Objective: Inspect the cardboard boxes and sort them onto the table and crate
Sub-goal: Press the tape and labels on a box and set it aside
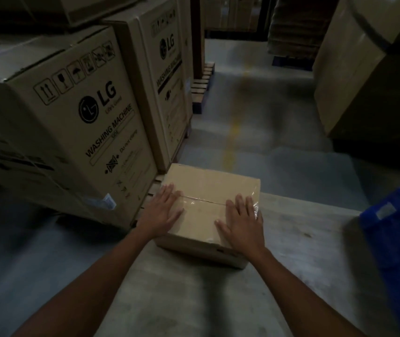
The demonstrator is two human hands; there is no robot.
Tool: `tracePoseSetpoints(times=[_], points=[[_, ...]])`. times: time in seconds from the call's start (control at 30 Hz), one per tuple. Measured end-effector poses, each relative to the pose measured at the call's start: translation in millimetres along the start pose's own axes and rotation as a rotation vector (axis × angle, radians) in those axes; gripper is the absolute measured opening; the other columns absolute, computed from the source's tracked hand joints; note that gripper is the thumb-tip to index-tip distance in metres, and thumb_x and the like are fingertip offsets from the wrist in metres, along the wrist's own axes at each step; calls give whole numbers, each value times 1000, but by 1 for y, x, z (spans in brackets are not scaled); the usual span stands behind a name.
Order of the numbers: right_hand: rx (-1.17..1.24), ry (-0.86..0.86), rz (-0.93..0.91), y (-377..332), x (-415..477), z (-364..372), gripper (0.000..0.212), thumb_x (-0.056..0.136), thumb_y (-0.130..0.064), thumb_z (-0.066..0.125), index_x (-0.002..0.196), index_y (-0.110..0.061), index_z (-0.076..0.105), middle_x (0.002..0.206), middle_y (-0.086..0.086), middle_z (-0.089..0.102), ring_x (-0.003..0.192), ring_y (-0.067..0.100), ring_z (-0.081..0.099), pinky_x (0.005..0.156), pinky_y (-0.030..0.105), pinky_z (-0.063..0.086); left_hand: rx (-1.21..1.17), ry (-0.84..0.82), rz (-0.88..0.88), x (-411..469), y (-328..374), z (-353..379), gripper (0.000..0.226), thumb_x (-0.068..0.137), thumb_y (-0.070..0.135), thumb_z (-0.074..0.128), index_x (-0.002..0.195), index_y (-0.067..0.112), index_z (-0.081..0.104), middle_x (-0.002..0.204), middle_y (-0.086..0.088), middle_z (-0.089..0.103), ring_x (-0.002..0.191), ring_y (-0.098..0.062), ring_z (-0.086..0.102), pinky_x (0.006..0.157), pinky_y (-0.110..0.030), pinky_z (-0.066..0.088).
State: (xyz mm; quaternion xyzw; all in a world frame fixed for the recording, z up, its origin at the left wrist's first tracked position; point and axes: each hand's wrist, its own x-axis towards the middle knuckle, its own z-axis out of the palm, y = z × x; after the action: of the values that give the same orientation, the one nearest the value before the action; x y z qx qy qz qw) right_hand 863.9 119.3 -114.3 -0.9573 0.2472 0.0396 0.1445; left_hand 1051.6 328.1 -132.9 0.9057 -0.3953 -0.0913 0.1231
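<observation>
A small brown cardboard box [206, 188], sealed along its top seam with clear tape, sits at the far left corner of a grey table [291, 251]. My left hand [163, 210] lies flat on the box's left top edge with straight fingers. On the right side of the lid my right hand [239, 218] presses flat, fingers spread next to a loose bit of tape. A blue plastic crate [398, 242] stands at the table's right edge, partly cut off by the frame.
Tall washing-machine cartons [79, 113] stand on wooden pallets [202, 86] to the left, close to the table corner. More large cartons [364, 76] rise at the right. A grey concrete aisle with a faded yellow line [233, 132] runs ahead between them.
</observation>
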Motion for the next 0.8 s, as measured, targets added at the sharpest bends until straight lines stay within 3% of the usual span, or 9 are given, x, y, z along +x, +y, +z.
tracePoseSetpoints(times=[0.13,0.27,0.5,0.67,0.8], points=[[-12,13,-5,-22,49,1,75,99,-69,29,160,-27,19,171,2,0,156,28,-8,124,55,10,-43,29,14,37,-32,-15,82,90,69,14,157,24,25,167,-3,7,154,-20,0,122,-39,5],[-20,33,-3,-37,80,4,76,99,-70,28,160,-26,19,170,3,1,156,28,-7,123,56,11,-43,27,20,63,-56,-22,80,90,68,15,156,24,27,168,-2,8,154,-21,1,123,-47,13],[-38,31,3,-39,98,6,82,94,-77,18,160,-29,17,171,2,1,156,27,-5,122,55,13,2,9,15,74,-67,-22,81,90,68,10,158,25,22,168,-2,3,154,-20,-3,124,-49,11],[86,17,50,-41,91,-6,85,95,-71,39,162,-28,8,170,5,-6,156,26,-6,123,57,15,85,-82,24,68,-47,-41,88,87,73,2,160,23,7,167,-4,-12,153,-22,-13,122,-57,-1],[175,202,69,-38,61,-36,87,96,-64,48,162,-24,8,170,8,-4,157,27,0,123,52,21,41,36,148,64,1,-65,97,82,82,-5,160,25,7,167,-2,-13,152,-18,-15,122,-56,4]])
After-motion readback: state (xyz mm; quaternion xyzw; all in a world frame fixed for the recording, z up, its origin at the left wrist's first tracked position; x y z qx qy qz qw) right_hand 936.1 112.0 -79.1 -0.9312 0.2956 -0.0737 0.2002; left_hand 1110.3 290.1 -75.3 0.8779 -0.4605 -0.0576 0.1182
